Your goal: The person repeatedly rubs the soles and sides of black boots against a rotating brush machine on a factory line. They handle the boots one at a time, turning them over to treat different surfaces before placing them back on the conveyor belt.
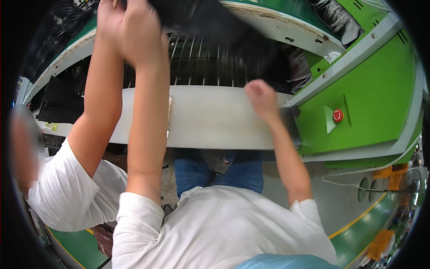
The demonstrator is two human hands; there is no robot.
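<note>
My left hand (139, 33) is raised at the top edge, its fingertips out of view. It appears closed on a black sheet (215, 27), which stretches away to the right, smeared by motion. A co-worker's hand (109, 20) overlaps the left side of my left hand. Lower down, my right hand (262, 96) is curled into a loose fist, slightly blurred, with nothing visible in it. It hovers at the far edge of a pale flat ledge (215, 119), below the sheet's dark right end. Dark slats (201, 58) lie beyond the ledge.
On the right stands a green machine housing (371, 98) with a red emergency button (338, 115) and a grey frame bar (349, 58). A worn white beam (277, 22) crosses behind the slats. Another black piece (60, 101) lies at left, near the co-worker's white sleeve (80, 188).
</note>
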